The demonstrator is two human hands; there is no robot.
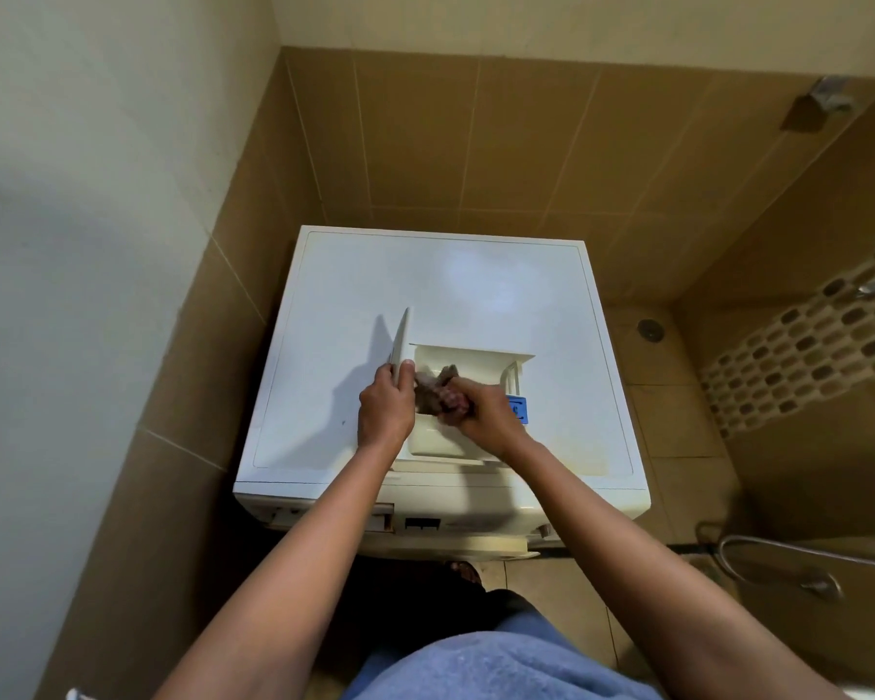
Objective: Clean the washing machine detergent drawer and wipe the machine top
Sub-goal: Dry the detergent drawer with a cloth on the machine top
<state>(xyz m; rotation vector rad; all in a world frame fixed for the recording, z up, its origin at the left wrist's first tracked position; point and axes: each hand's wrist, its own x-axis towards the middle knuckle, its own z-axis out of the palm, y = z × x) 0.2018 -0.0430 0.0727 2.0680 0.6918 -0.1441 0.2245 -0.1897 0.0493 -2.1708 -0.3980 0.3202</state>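
Scene: a person is standing at a white front-loading washing machine in a brown-tiled washroom corner, both bare arms reaching forward over it.

Drawer: the cream plastic detergent drawer is lying out of the machine on the flat white machine top, near the front edge. Its white front panel is standing up at the left end. It is probably lying there so that the compartments are facing up and within easy reach.

Left hand: the left hand is gripping the near end of the front panel, thumb on the inner side and fingers wrapping the outer face. It is seemingly bracing the drawer against sliding under the rubbing.

Right hand: the right hand is curling its fingers round a crumpled grey-and-pink cloth and pushing it down into the compartment just beside the panel.

Blue part: a small blue plastic piece is showing at the drawer's right side, just beyond the right hand. Its markings are too small to read.

Slot: a rectangular opening is showing on the machine's front beside the left forearm, likely where the drawer belongs.

Stage: drawer cleaning is looking to be under way. The wiping of the top is probably waiting, since the drawer is occupying that surface.

Risk: the upright panel is taking the bracing load, so hard scrubbing may be straining it.
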